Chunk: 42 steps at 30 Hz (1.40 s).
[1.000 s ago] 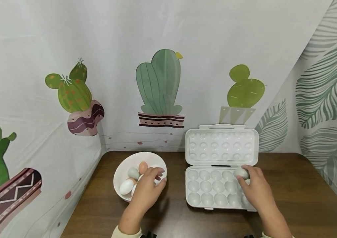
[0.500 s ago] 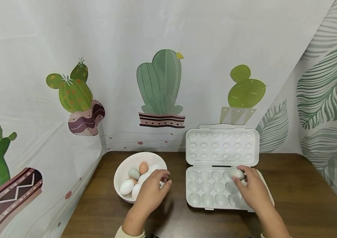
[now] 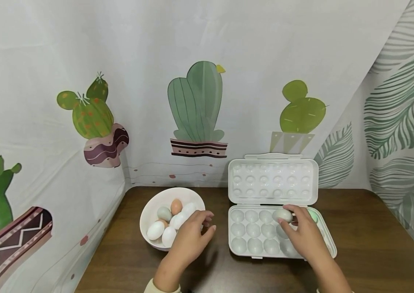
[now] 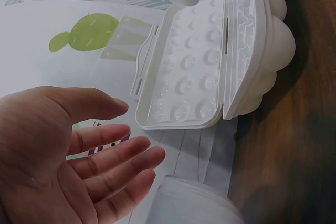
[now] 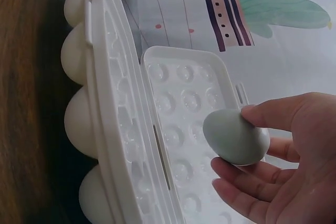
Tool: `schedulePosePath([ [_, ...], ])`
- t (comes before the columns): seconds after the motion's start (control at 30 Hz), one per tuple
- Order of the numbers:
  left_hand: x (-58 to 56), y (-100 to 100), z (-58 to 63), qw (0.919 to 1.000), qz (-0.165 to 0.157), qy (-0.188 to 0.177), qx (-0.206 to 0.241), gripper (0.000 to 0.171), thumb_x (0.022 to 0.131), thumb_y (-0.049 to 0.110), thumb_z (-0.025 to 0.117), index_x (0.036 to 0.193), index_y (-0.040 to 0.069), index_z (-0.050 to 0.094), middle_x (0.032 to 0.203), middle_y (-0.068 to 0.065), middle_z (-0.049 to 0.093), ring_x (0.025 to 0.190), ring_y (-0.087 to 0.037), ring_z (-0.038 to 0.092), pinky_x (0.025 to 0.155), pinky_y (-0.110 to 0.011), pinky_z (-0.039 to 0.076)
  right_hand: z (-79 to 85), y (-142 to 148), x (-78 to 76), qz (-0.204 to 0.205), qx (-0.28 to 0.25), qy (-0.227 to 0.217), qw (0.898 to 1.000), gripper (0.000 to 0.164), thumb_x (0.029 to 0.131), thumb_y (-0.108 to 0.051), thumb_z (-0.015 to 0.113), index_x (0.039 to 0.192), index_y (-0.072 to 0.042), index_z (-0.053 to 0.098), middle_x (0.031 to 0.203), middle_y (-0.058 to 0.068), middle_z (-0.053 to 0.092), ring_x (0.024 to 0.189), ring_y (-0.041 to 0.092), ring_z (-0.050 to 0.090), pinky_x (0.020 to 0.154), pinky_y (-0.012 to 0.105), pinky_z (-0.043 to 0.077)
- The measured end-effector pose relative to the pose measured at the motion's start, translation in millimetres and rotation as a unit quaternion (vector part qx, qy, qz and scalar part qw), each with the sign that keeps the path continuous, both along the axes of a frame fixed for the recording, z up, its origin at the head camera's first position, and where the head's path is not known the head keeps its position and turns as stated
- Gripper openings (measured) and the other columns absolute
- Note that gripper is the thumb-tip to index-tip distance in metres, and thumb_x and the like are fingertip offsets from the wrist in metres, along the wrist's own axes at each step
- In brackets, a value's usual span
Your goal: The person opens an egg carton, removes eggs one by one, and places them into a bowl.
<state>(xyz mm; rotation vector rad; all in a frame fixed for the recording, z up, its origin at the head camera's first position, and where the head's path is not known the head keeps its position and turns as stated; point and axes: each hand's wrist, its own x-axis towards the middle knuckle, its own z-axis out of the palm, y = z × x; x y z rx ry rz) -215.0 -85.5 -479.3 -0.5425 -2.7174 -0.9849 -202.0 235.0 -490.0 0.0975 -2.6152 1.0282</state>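
My right hand (image 3: 306,234) pinches a pale grey-green egg (image 3: 282,215) between thumb and fingertips, close over the back row of the white plastic egg carton (image 3: 333,246). In the right wrist view the egg (image 5: 236,136) overlaps the raised lid. A bright green egg (image 3: 313,215) sits in the carton's back right corner, partly behind the right hand. My left hand (image 3: 191,237) is held with relaxed, spread fingers over the right edge of the white bowl (image 3: 149,206), holding nothing. White, brown and one grey-green egg (image 3: 164,213) lie in the bowl.
The carton's lid (image 3: 273,182) stands open toward the cactus-printed cloth (image 3: 243,101) behind the table. Bowl and carton stand apart on the dark wooden table (image 3: 214,276), the bowl to the left.
My right hand has moved left along the back row with the egg, and the bright green egg has come into view. The left hand has drifted right, uncovering more of the bowl's eggs.
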Motion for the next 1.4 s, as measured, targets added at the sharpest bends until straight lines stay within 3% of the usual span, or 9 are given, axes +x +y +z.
schedulePosePath([
  [0.5, 4.7, 7, 1.1, 0.9999, -0.011, 0.012, 0.006, 0.035, 0.089, 0.03, 0.076, 0.12, 0.017, 0.065, 0.104, 0.001, 0.066, 0.086, -0.015, 0.063, 0.075, -0.023, 0.051, -0.6, -8, 2.1, 0.017, -0.017, -0.001, 1.0, 0.04, 0.094, -0.024, 0.072, 0.129, -0.006, 0.061, 0.123, 0.016, 0.062, 0.1, 0.027, 0.069, 0.085, 0.04, 0.059],
  [1.03, 7.1, 13, -5.8, 0.9995, -0.029, 0.007, -0.008, 0.043, 0.09, 0.028, 0.075, 0.13, 0.016, 0.062, 0.116, 0.005, 0.063, 0.105, -0.012, 0.066, 0.088, -0.033, 0.056, 0.0, -18, 4.8, 0.032, -0.027, 0.005, 0.999, 0.037, 0.093, -0.027, 0.073, 0.125, -0.011, 0.064, 0.118, 0.006, 0.065, 0.095, 0.02, 0.069, 0.085, 0.032, 0.059],
  [1.4, 9.7, 19, -5.6, 0.9987, -0.047, 0.017, -0.014, 0.045, 0.09, 0.026, 0.075, 0.132, 0.016, 0.062, 0.113, 0.005, 0.062, 0.104, -0.012, 0.066, 0.087, -0.032, 0.055, 0.3, -26, 8.6, 0.049, -0.034, -0.016, 0.998, 0.04, 0.095, -0.032, 0.072, 0.128, -0.014, 0.061, 0.119, 0.004, 0.064, 0.098, 0.017, 0.069, 0.084, 0.038, 0.059],
])
